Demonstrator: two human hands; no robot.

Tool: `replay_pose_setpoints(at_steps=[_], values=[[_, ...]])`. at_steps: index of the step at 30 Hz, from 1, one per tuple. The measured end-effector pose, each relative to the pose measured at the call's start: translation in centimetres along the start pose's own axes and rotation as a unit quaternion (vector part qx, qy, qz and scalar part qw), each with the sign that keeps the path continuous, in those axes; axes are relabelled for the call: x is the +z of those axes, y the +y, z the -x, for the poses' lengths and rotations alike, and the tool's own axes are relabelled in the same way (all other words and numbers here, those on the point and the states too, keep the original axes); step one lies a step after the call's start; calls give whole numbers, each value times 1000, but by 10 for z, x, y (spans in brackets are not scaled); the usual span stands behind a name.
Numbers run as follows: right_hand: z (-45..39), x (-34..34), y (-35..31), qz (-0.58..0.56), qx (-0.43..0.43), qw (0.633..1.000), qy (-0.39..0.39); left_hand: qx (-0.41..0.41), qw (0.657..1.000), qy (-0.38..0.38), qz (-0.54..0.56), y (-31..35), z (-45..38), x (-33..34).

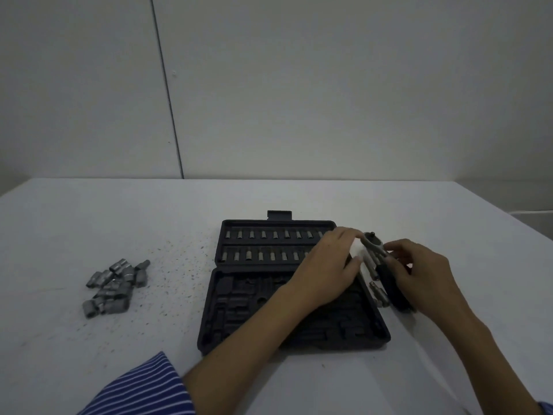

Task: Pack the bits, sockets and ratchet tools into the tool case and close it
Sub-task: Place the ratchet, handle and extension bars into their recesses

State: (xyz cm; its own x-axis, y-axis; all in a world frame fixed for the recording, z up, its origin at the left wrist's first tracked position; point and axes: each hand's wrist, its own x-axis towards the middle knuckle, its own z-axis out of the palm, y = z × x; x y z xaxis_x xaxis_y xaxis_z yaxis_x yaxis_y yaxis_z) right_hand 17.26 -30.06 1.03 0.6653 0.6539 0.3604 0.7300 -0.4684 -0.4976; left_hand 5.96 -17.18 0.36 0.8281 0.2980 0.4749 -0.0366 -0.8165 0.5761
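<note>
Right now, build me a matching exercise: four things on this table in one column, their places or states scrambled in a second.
Things:
1. loose sockets
2. ratchet
3. bits
4. tool case

Places or states:
A. lying open flat on the table
B. piled on the table left of the case
C. held between the left hand and the right hand
D. standing in two rows in the far half of the case

Pairs: 1-B, 2-C, 3-D, 4-A
</note>
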Motion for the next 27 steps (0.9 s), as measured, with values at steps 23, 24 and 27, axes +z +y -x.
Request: replay_pose_setpoints(at_steps=[23, 24, 27], values=[[14, 40, -76, -161, -171, 947, -219, 12, 998, 58, -6, -46, 85, -96], [15, 41, -75, -162, -177, 947, -216, 8, 998, 59, -2, -47, 86, -95], [17, 43, -73, -155, -200, 945, -210, -8, 998, 55, 17, -49, 90, -94]])
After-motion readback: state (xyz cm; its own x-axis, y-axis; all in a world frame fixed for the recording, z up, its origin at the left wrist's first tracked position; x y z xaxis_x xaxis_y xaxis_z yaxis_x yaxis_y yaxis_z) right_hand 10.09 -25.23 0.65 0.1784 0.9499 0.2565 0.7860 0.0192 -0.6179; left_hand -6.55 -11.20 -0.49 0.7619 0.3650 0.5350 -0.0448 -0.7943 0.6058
